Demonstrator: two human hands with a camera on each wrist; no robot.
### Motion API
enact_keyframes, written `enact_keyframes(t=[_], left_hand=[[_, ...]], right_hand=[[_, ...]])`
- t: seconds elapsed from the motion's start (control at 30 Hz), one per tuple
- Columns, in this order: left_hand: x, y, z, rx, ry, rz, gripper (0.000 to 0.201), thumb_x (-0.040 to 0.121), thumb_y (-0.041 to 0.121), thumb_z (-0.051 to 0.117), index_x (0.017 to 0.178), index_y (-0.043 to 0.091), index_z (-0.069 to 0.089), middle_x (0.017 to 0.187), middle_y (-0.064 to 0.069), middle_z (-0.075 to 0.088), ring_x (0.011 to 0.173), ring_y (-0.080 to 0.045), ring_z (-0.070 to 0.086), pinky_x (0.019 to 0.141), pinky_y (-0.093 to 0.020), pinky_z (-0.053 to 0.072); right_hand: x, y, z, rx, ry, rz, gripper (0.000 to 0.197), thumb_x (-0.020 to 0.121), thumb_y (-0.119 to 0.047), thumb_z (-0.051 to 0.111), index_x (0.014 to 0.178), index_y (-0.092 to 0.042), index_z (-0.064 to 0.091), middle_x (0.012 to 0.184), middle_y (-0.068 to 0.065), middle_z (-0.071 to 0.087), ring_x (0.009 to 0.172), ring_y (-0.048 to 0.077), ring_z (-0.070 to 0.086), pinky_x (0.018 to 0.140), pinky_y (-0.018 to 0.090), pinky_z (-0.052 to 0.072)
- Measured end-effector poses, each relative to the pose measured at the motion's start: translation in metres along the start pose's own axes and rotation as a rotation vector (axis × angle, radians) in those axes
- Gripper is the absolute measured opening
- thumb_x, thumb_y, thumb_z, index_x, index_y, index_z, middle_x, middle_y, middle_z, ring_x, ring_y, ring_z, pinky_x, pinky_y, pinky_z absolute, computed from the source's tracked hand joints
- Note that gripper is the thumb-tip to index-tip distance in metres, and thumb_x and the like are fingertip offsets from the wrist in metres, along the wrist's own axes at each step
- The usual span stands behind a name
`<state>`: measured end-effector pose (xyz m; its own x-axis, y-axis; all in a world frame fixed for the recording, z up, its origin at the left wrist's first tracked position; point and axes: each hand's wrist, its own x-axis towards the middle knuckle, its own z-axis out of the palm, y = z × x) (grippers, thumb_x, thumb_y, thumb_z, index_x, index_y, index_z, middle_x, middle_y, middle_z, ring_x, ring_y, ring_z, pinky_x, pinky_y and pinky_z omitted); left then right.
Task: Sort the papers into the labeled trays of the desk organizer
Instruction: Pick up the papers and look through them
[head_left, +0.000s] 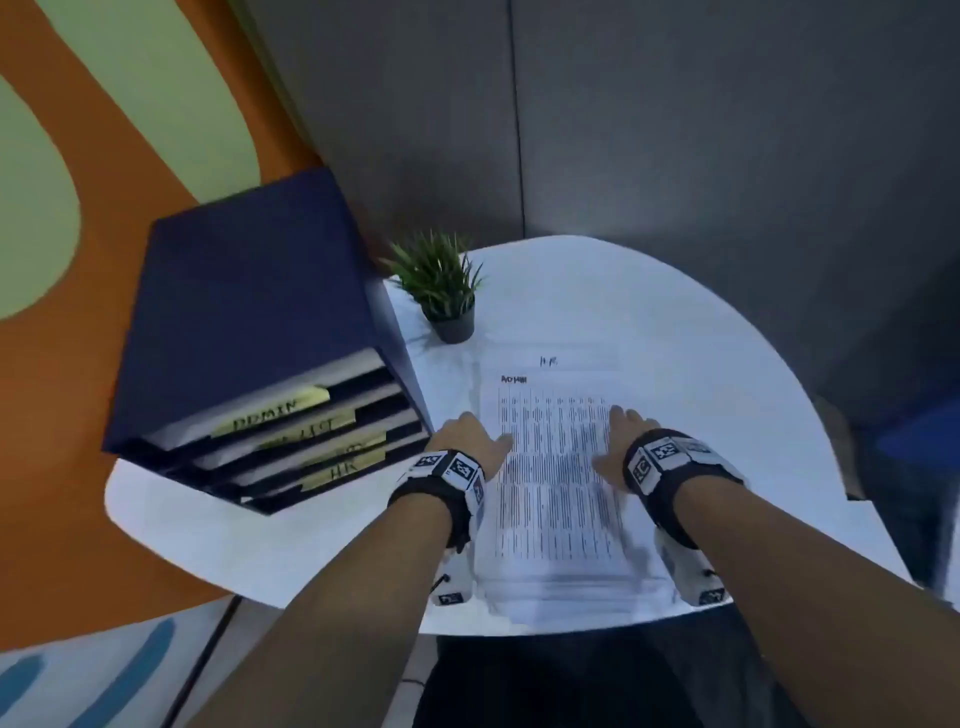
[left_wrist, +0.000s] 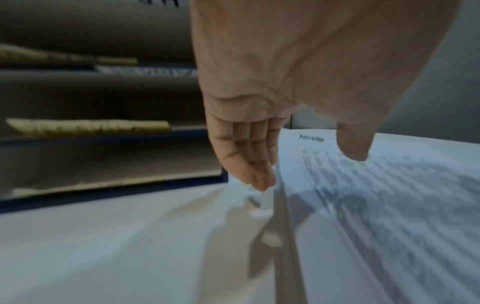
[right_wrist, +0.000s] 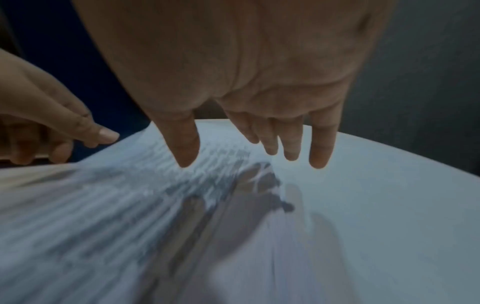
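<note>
Four labelled trays in blue desk organizer (head_left: 244, 312) at table's (head_left: 727, 364) left edge, "ADMIN" tray topmost. Paper stack (head_left: 556, 488) at near edge, centre; top sheet headed "ADMIN". Sheets judged light, floppy, slippery: lift by both long edges. Left hand (head_left: 470, 439) fingers straight, together, at left edge. Right hand (head_left: 621, 441) fingers spread, over right edge; contact unclear.

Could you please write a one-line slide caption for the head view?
Both hands, left hand and right hand, reach the printed white paper stack beside the dark blue labelled desk organizer.
</note>
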<state>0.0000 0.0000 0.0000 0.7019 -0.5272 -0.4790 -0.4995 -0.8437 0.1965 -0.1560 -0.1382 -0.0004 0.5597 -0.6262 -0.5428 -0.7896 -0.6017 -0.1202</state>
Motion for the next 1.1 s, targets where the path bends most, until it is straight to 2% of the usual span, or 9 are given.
enact_keyframes(t=[0.1,0.17,0.33,0.47,0.57,0.7,0.93,1.0,1.1], left_hand=[[0.002,-0.014,0.040,-0.019,0.009,-0.012,0.091,0.082,0.072,0.058,0.137,0.001,0.041,0.127,-0.015,0.059,0.109,-0.032,0.061,0.072,-0.033,0.046],[0.001,-0.023,0.061,-0.027,0.048,-0.009,0.090,0.080,0.070,0.063,0.135,0.001,0.041,0.126,-0.015,0.058,0.110,-0.032,0.061,0.072,-0.032,0.044],[-0.025,-0.043,0.076,-0.145,0.185,0.005,0.032,0.095,0.037,0.062,0.103,0.007,0.055,0.100,-0.010,0.058,0.087,-0.027,0.057,0.071,-0.029,0.045],[-0.063,-0.060,0.075,-0.176,0.278,0.054,0.026,0.097,0.029,0.056,0.104,0.004,0.059,0.110,-0.014,0.066,0.094,-0.030,0.062,0.070,-0.030,0.043],[-0.089,-0.070,0.070,-0.273,0.291,0.098,0.025,0.094,0.025,0.058,0.098,0.001,0.062,0.106,-0.019,0.069,0.088,-0.031,0.065,0.066,-0.031,0.045],[-0.112,-0.085,0.066,-0.441,0.276,0.125,0.023,0.091,0.024,0.062,0.101,0.005,0.067,0.101,-0.014,0.072,0.091,-0.030,0.070,0.075,-0.036,0.058],[-0.122,-0.095,0.057,-0.639,0.217,0.175,0.008,0.093,0.010,0.060,0.097,0.010,0.066,0.106,-0.013,0.072,0.098,-0.031,0.071,0.083,-0.043,0.058],[-0.117,-0.094,0.057,-0.695,0.199,0.180,0.016,0.093,0.009,0.060,0.108,0.007,0.066,0.109,-0.014,0.072,0.099,-0.031,0.071,0.086,-0.044,0.058],[-0.110,-0.094,0.056,-0.734,0.176,0.207,0.016,0.093,0.010,0.061,0.109,0.009,0.064,0.110,-0.013,0.072,0.100,-0.030,0.071,0.091,-0.048,0.057]], right_hand=[[0.009,0.009,0.035,0.030,-0.009,0.056,0.079,0.089,-0.047,0.054,0.148,-0.010,0.018,0.154,0.011,0.022,0.129,0.031,0.044,0.099,0.041,0.045],[0.008,0.007,0.054,0.062,0.021,0.061,0.080,0.088,-0.048,0.054,0.149,-0.011,0.018,0.159,0.008,0.005,0.133,0.033,0.040,0.102,0.042,0.044],[-0.032,0.005,0.086,0.142,0.218,0.064,0.075,0.087,-0.044,0.056,0.147,-0.016,0.021,0.160,0.005,-0.006,0.142,0.032,0.022,0.108,0.048,0.037],[-0.086,0.007,0.091,0.139,0.273,0.021,0.073,0.089,-0.044,0.054,0.149,-0.015,0.022,0.161,0.007,0.002,0.140,0.032,0.029,0.108,0.046,0.037],[-0.123,0.005,0.085,0.163,0.301,-0.023,0.071,0.091,-0.042,0.054,0.149,-0.014,0.024,0.155,0.008,0.026,0.132,0.029,0.043,0.105,0.039,0.041],[-0.153,-0.001,0.087,0.170,0.302,-0.044,0.069,0.090,-0.044,0.054,0.148,-0.018,0.028,0.143,0.008,0.047,0.121,0.028,0.052,0.097,0.036,0.045],[-0.154,-0.007,0.086,0.209,0.289,-0.041,0.071,0.088,-0.049,0.053,0.148,-0.020,0.029,0.142,0.007,0.048,0.119,0.028,0.054,0.094,0.036,0.045],[-0.147,-0.008,0.084,0.251,0.292,-0.037,0.070,0.089,-0.048,0.052,0.147,-0.017,0.029,0.135,0.009,0.053,0.107,0.027,0.058,0.084,0.032,0.047],[-0.133,-0.008,0.084,0.390,0.310,0.002,0.072,0.090,-0.048,0.052,0.146,-0.012,0.025,0.129,0.011,0.056,0.095,0.026,0.061,0.071,0.028,0.045]])
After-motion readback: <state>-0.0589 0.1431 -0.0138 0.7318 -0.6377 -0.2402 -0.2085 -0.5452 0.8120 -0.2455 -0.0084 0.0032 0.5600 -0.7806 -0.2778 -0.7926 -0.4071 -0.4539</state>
